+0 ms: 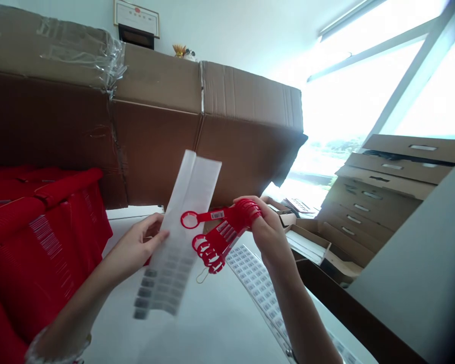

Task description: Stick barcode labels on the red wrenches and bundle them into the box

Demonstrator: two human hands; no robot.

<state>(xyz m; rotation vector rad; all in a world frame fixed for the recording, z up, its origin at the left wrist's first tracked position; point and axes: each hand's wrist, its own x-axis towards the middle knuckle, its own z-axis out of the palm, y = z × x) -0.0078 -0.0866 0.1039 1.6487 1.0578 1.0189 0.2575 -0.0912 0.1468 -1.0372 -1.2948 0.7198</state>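
A pale translucent label sheet (180, 237) hangs tilted above the white table (212, 328), with rows of grey labels on its lower part. My left hand (146, 240) is closed on the sheet's left edge, thumb in front. My right hand (263, 225) grips a fanned bunch of red tags (225, 235) with ring-shaped ends and small barcode stickers. One tag stands apart from the rest, its ring in front of the sheet. A thin loop dangles below the bunch. Another sheet of printed labels (258, 283) lies on the table beneath my right forearm.
Large cardboard boxes (159, 131) stand across the back. Red barcoded packages (49, 237) are piled at the left. Stacked flat cartons (371, 202) rise at the right by the window, near an open box holding white papers (305, 245).
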